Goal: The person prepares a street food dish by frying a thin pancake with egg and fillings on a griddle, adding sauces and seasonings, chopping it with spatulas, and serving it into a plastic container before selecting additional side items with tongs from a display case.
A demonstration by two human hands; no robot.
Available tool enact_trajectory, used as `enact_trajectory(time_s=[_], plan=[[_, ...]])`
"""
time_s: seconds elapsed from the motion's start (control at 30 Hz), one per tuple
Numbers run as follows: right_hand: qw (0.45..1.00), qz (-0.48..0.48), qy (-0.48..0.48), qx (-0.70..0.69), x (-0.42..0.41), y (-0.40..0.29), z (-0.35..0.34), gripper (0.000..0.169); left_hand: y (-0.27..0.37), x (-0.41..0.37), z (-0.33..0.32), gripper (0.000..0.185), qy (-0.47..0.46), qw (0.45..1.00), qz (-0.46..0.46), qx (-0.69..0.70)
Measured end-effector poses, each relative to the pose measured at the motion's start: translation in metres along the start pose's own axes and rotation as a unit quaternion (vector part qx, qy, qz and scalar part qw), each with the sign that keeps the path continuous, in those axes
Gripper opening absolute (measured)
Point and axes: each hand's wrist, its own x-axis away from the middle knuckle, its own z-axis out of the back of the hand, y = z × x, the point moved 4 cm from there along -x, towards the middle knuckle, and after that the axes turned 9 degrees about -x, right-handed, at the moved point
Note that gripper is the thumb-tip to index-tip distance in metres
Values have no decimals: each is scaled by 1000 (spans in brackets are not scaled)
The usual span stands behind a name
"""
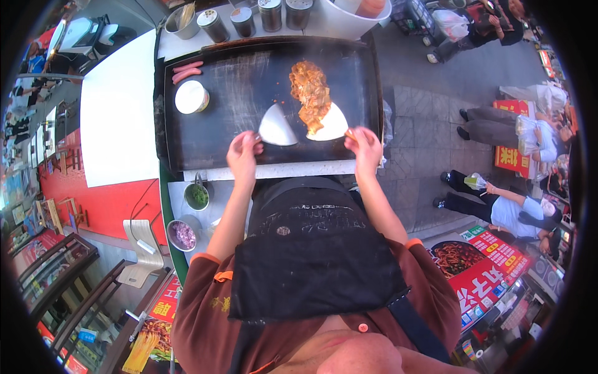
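A black flat-top griddle (224, 126) lies before me. My left hand (243, 152) grips the handle of a wide metal scraper (276, 127), whose blade is over the middle of the plate. In my right hand (366, 148) is the handle of a second metal scraper (332, 127). Its blade is at the lower end of a long heap of sauced, chopped food (309, 89), and part of the heap overlaps it. Small bits lie on the griddle left of the heap. The exact ingredients cannot be made out.
Two pink sausages (187, 71) and a white tub (191, 97) sit at the griddle's left. Shaker tins (243, 22) and a large white bowl (348, 21) line the back. Chopped greens (198, 196) and chopped purple onion (184, 234) stand in metal containers near my left arm. People (509, 205) are at the right.
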Motion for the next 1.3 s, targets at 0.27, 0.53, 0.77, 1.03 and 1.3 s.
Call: enact_trajectory(time_s=[0.27, 0.53, 0.77, 1.03, 1.3], plan=[[946, 112, -166, 254, -37, -61, -123, 18, 95, -19, -97, 22, -120, 983, -134, -40], [891, 247, -205, 322, -66, -108, -145, 14, 85, -31, -105, 20, -92, 987, -132, -9], [687, 383, -85, 611, -179, -120, -161, 20, 18, 19, 42, 24, 111, 993, -34, 19], [637, 381, -333, 582, -93, -71, -207, 15, 21, -10, -22, 18, 106, 993, -53, 26], [647, 397, -449, 472, -128, -83, -217, 26, 39, -71, -4, 21, 106, 992, -30, 57]])
